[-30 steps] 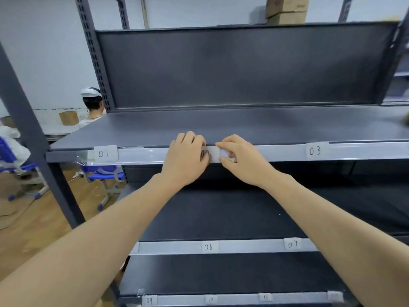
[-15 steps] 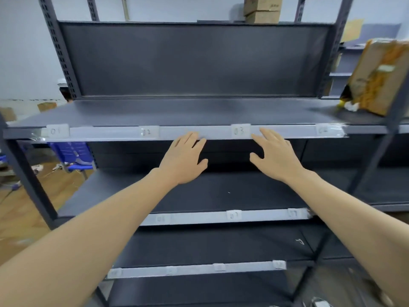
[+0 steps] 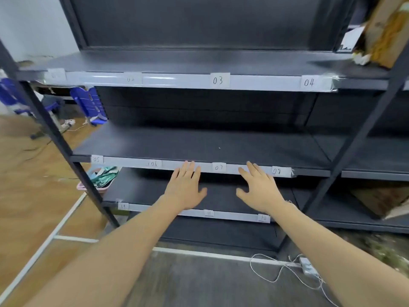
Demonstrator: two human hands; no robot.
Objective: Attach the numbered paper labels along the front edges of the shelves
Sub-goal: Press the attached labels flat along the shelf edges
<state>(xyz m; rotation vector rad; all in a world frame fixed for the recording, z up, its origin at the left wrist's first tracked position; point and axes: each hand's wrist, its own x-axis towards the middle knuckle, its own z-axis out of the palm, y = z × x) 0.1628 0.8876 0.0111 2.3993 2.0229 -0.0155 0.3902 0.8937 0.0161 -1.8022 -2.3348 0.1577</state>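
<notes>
A dark metal rack stands in front of me with three shelves whose front edges carry pale strips and numbered paper labels. The top shelf edge (image 3: 181, 82) bears label 03 (image 3: 219, 80) and label 04 (image 3: 309, 82). On the middle shelf edge (image 3: 130, 161) sit label 06 (image 3: 153, 163), label 07 (image 3: 218, 167) and label 08 (image 3: 276, 171). My left hand (image 3: 185, 187) and my right hand (image 3: 259, 189) hover with straight, spread fingers in front of that middle edge, either side of label 07. Both hands hold nothing.
A lower shelf edge (image 3: 232, 215) carries more labels. A torn cardboard parcel (image 3: 384, 29) lies on the top shelf at the right. A pink basket (image 3: 100, 179) sits on the floor at the left, blue chairs (image 3: 88, 105) behind it. A white cable and power strip (image 3: 307, 268) lie on the floor.
Both hands left label 02 on the top shelf edge, opened and dropped to the middle shelf edge. The view tilted down and pulled back.
</notes>
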